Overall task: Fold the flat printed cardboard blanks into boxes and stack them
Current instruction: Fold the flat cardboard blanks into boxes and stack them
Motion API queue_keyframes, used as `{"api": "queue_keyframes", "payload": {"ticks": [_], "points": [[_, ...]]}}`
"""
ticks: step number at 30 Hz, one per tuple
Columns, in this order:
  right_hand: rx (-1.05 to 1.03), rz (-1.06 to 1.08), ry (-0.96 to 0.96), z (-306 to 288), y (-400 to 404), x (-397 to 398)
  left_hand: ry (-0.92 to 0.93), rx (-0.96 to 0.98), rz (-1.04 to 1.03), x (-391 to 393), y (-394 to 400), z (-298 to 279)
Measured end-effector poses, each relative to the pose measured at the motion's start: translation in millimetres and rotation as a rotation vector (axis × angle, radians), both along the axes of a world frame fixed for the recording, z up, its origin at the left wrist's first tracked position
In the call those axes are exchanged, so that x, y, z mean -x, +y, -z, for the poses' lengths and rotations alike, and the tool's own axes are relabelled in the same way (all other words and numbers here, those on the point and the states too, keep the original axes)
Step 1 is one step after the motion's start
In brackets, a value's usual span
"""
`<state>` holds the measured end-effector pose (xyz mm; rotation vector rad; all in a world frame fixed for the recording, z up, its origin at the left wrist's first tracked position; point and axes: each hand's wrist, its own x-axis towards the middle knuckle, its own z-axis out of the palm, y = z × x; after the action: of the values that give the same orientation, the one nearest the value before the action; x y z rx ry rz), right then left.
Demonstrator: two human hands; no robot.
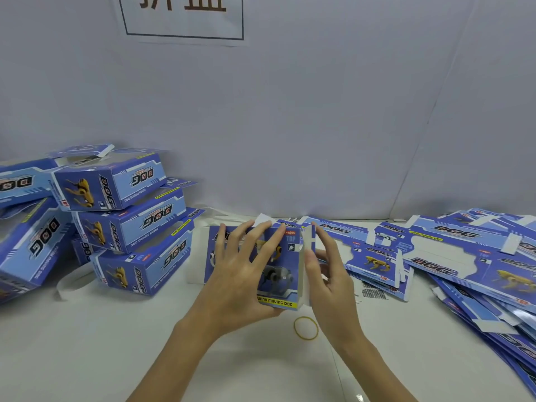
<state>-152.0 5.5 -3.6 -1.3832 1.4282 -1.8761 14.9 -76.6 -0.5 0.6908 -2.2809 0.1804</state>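
From the head view, you are working a blue printed box (278, 268) at the middle of the white surface (87, 358), partly formed and standing on it. Your left hand (240, 274) lies across the box's front face with straight, spread fingers pressing the panel, thumb tucked below near the yellow strip reading "FUNNY MOVING DOG"; that grip is open, flat against the card rather than curled round it. Your right hand (327, 274) sits just beside the box's right end, fingers straight and raised along the upright white-edged end flap (309, 245), touching it; its grip is open too. A yellow rubber band (306, 328) lies on the surface just in front of the box, between your wrists. To your left, folded boxes (127, 219) are stacked three high near the wall, with more folded ones leaning beside them at the frame's edge. To your right, flat blanks (452, 256) are spread in an overlapping heap that runs to the right edge. Behind everything stands a pale wall (319, 111) carrying a framed sign (182, 17) with dark characters, cut off by the top of the view.
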Motion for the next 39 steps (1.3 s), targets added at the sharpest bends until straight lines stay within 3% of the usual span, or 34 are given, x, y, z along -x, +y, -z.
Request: {"api": "queue_keyframes", "payload": {"ticks": [4,18,33,36,39], "points": [[-0.014,-0.038,-0.097,-4,1,3,-0.018,0.036,-0.009,4,4,0],[-0.008,-0.08,0.003,-2,4,-1,0.077,0.041,-0.118,11,9,0],[-0.018,-0.266,-0.274,-1,7,-9,0.007,0.093,-0.078,19,18,3],[-0.05,-0.299,-0.188,2,7,-6,0.005,0.098,-0.074,18,17,4],[-0.107,-0.311,0.049,7,5,5,0.007,0.121,-0.066,16,14,5]]}}
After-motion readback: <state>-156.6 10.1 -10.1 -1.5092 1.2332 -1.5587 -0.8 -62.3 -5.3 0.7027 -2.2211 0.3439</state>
